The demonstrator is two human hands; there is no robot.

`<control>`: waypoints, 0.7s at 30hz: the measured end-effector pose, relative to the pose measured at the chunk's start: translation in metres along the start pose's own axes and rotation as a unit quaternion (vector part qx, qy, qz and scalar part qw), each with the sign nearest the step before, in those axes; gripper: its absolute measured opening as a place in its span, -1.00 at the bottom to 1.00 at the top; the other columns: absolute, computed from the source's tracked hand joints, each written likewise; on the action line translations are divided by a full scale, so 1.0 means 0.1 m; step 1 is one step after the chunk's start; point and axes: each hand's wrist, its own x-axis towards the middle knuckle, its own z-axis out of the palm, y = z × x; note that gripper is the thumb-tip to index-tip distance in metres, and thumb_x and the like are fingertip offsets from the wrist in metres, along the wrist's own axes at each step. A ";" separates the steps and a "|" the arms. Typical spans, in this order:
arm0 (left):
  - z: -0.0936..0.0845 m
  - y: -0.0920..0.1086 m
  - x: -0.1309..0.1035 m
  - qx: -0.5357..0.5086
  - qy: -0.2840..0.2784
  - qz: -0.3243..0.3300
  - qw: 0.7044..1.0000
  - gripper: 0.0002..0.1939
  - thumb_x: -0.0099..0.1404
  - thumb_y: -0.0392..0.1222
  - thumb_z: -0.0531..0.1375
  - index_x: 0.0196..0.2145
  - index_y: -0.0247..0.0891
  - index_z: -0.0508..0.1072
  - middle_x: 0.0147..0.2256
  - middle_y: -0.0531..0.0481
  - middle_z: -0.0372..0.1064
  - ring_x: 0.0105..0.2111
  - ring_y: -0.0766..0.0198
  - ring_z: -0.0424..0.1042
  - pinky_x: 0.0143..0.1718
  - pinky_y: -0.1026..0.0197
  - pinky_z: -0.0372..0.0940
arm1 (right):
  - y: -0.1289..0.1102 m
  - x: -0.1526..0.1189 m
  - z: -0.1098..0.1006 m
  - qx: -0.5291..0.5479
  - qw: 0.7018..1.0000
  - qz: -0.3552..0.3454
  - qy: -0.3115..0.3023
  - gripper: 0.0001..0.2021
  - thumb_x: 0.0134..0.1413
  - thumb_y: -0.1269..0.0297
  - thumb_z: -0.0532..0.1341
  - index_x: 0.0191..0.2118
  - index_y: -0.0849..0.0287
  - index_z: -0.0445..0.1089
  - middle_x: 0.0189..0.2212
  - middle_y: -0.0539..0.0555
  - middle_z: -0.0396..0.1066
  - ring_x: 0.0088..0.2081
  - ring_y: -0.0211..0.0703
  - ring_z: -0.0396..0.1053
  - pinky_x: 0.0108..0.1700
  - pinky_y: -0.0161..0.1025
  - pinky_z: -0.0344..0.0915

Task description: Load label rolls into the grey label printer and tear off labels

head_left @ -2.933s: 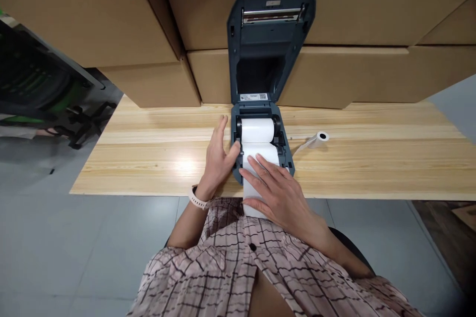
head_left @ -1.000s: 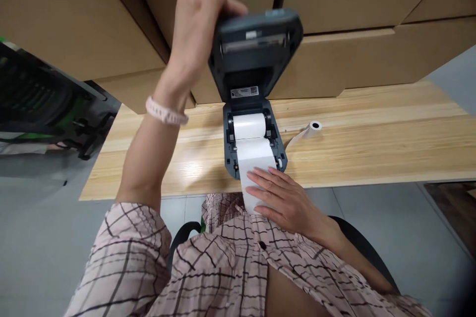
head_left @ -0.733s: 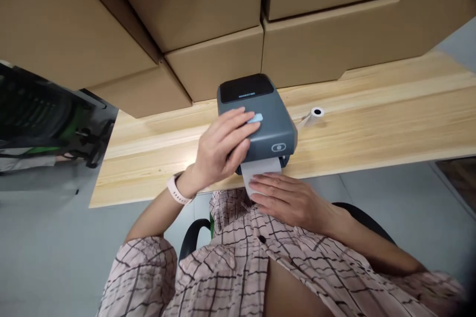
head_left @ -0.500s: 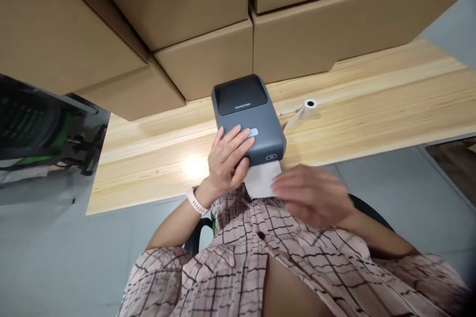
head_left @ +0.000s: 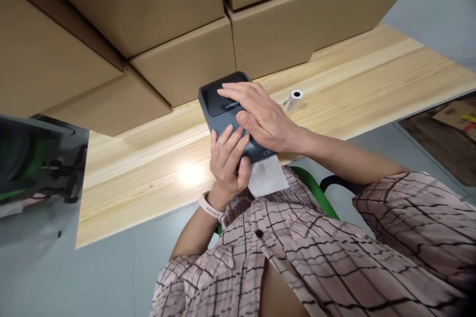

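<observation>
A dark grey label printer (head_left: 216, 121) with a glossy black lid window rests near the table's front edge. My left hand (head_left: 228, 161) lies over its front left part, fingers stretched out flat on the casing, thumb near the front edge. Across the printer's top reaches my right hand (head_left: 260, 114), fingers extended over the dark window; whether it presses on it I cannot tell. A strip of white paper (head_left: 267, 176) sticks out of the printer's front and hangs over the table edge toward my shirt. The blue button is hidden by my hands.
Large cardboard boxes (head_left: 182, 62) are stacked along the back of the wooden table (head_left: 141, 173). Right of the printer stands a small white paper roll (head_left: 296, 100), its strip running toward the printer. A green and black chair (head_left: 316, 190) is partly visible beneath me.
My right hand has left the paper at the front and moved up and left onto the printer's top. My left hand stays on the casing. The view has shifted slightly.
</observation>
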 end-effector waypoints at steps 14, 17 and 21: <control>-0.16 0.04 -0.03 -0.068 -0.068 -0.032 0.995 -0.60 0.56 -0.25 0.08 0.27 -0.18 0.47 0.22 -0.16 0.56 0.45 0.00 0.31 0.53 -0.35 0.04 | 0.12 -0.07 -0.02 0.103 0.993 0.057 -0.002 -0.46 0.45 0.08 0.13 0.45 -0.02 0.25 0.37 0.13 0.38 0.41 0.12 0.27 0.48 0.25 0.17; -0.32 0.02 -0.21 -0.115 0.003 -0.078 0.990 -0.70 0.54 -0.23 0.09 0.08 -0.18 0.57 0.16 -0.14 0.58 0.29 0.00 0.49 0.29 -0.20 0.41 | 0.15 -0.08 -0.07 0.120 0.990 0.065 -0.025 -0.42 0.38 0.08 0.21 0.45 -0.07 0.27 0.41 0.13 0.35 0.45 0.16 0.21 0.50 0.24 0.10; -0.50 0.05 -0.58 -0.159 0.087 -0.193 0.964 -0.71 0.54 -0.12 0.14 -0.27 -0.19 0.61 -0.35 -0.04 0.58 -0.39 0.21 0.54 -0.36 0.17 0.43 | 0.13 -0.10 -0.10 0.105 0.991 0.065 -0.054 -0.43 0.35 0.05 0.23 0.42 -0.06 0.31 0.40 0.14 0.36 0.44 0.19 0.22 0.47 0.27 0.10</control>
